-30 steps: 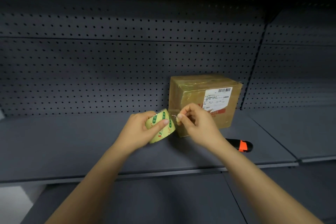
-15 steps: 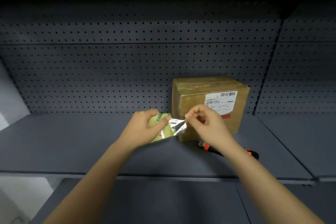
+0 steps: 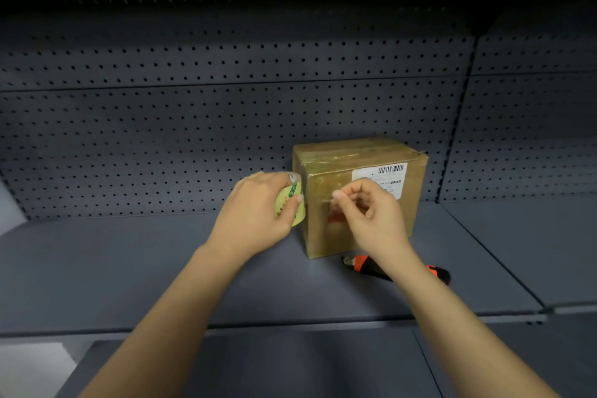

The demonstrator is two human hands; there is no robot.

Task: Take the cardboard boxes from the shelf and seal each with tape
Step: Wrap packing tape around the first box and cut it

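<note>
While my left hand [image 3: 255, 208] grips the yellow-green roll of clear tape [image 3: 288, 207] and my right hand [image 3: 371, 215] pinches its free end, brown cardboard box [image 3: 355, 155] sits against grey metal shelf's [image 3: 129, 268] back edge. Risk: slack film folds onto itself, wrinkles the seal.

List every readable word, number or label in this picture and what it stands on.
Nothing reads clearly.
White label on the cardboard box: barcode and small print, too blurred.
Tape roll: green and red print, blurred.
Red mark on the box front: mostly hidden behind the right hand.
</note>
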